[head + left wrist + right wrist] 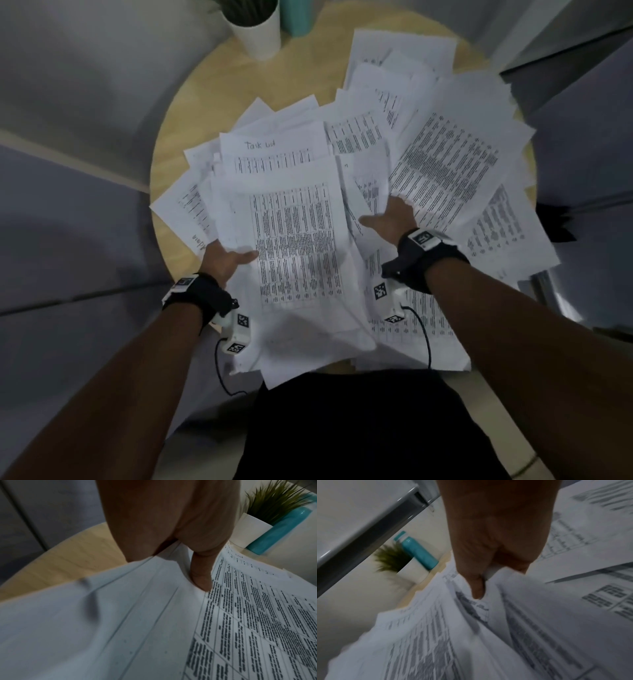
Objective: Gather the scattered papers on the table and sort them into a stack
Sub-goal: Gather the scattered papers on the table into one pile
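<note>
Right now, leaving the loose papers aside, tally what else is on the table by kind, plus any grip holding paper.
Plant in white pot: 1
Teal bottle: 1
Grips pinching papers: 2 (left grip, right grip)
Total: 4

Printed white papers (298, 240) lie overlapping, strewn across the table.

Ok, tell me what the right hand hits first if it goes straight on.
More papers: the right hand pinches some, and others overlap directly ahead of it, though depth is unclear.
</note>
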{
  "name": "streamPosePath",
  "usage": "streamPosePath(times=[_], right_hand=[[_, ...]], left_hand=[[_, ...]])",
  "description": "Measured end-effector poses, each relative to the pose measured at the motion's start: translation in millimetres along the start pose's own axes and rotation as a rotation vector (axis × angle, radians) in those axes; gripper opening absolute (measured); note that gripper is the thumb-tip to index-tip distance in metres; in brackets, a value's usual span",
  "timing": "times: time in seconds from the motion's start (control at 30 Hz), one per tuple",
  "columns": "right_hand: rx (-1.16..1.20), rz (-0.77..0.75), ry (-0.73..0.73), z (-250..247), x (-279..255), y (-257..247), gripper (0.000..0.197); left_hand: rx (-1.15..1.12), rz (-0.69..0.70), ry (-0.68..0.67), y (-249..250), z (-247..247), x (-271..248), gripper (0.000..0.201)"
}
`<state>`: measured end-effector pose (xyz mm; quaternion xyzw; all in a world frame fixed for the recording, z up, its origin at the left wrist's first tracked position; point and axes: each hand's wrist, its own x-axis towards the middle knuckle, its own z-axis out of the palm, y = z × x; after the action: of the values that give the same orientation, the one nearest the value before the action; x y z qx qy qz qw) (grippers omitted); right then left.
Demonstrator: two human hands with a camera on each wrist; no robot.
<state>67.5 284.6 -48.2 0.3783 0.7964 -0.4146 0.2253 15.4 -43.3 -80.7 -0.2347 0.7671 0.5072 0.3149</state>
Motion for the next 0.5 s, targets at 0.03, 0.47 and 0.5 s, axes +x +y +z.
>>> streamPosePath(times=[0.03, 0.47, 0.5], right_hand=[[-0.074, -0.016, 0.008, 0, -2, -5, 0.059], [0.516, -0.156, 0.507, -139, -1, -36, 0.065], [0.639, -0.204, 0.495, -153, -3, -35, 0.068]], left_hand=[[-0.014, -0.003, 0.002, 1, 1, -2, 0.052], [-0.013, -0.062, -0.007, 7, 0, -2, 0.098], [-0.004, -0.055, -0.014, 4, -2, 2, 0.116]])
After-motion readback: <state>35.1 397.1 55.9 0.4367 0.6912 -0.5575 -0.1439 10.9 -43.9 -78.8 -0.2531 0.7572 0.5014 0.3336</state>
